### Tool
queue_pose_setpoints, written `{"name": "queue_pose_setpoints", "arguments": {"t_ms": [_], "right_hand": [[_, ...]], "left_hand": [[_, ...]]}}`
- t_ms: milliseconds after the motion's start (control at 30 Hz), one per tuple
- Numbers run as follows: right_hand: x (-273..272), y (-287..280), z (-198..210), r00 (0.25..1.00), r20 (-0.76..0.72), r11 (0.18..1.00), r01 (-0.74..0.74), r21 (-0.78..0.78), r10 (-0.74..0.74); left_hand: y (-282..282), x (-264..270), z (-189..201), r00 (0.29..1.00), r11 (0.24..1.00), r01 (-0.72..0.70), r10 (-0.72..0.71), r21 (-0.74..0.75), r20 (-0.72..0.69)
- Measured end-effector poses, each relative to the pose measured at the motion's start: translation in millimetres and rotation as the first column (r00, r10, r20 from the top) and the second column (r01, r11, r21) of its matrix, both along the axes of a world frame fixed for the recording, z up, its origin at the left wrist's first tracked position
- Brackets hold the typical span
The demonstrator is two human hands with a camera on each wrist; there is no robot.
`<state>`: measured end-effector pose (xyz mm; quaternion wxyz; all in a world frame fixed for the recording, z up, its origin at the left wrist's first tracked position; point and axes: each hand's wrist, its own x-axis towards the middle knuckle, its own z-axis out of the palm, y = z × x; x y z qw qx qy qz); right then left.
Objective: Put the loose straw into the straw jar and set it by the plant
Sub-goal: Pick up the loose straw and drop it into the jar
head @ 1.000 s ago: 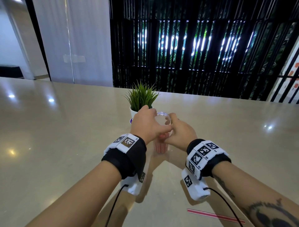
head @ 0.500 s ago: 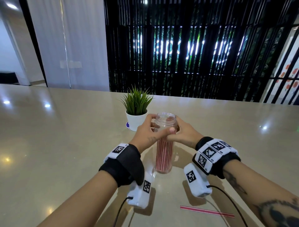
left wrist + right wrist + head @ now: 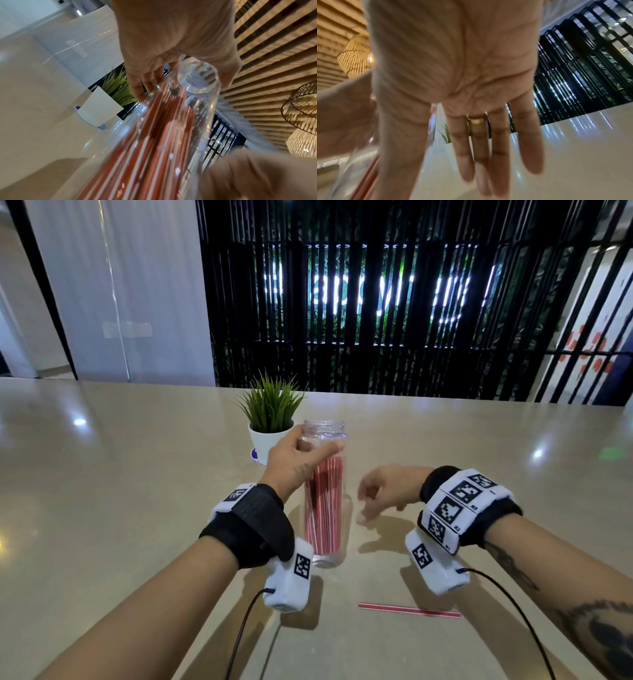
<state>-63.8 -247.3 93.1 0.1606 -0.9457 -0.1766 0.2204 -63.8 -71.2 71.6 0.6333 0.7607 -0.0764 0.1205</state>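
A tall clear straw jar full of red-and-white straws stands upright on the counter, its mouth open. My left hand grips it near the neck; in the left wrist view the fingers and thumb wrap the jar below its rim. My right hand hovers just right of the jar, fingers straight and spread, holding nothing; the right wrist view shows its flat palm. The loose straw lies flat on the counter near me, below the right wrist. The plant in a white pot stands just behind and left of the jar.
The beige glossy counter stretches wide to the left and right. A black slatted screen and a white wall stand beyond its far edge. Cables run from both wrist cameras toward me.
The jar has been drawn toward me from beside the plant pot. My right hand has let go of the jar and moved off to the right. My left hand keeps its grip.
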Motion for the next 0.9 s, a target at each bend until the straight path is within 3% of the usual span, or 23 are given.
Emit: {"name": "queue_pose_setpoints", "arguments": {"t_ms": [100,300,467,600,900], "right_hand": [[-12,-3,-16,0.987,-0.153,0.981,-0.071,-0.180,0.043],[-30,14,-50,0.946,-0.309,0.877,-0.232,-0.422,0.102],[-43,28,-61,0.955,-0.190,0.744,-0.298,-0.598,0.229],[-47,23,-67,0.962,-0.105,0.802,-0.267,-0.535,0.250],[-51,17,-70,0.967,-0.105,0.891,-0.255,-0.376,0.232]], "left_hand": [[-2,-5,3,1.000,1.000,-0.001,0.001,0.008,-0.006],[-13,-11,1,1.000,0.999,0.002,-0.002,0.035,-0.014],[-14,-15,-2,0.998,0.992,-0.049,0.044,0.120,0.045],[-12,-14,-3,0.996,0.992,-0.071,0.065,0.104,0.063],[-12,-17,-3,0.996,0.994,-0.074,0.069,0.086,0.057]]}}
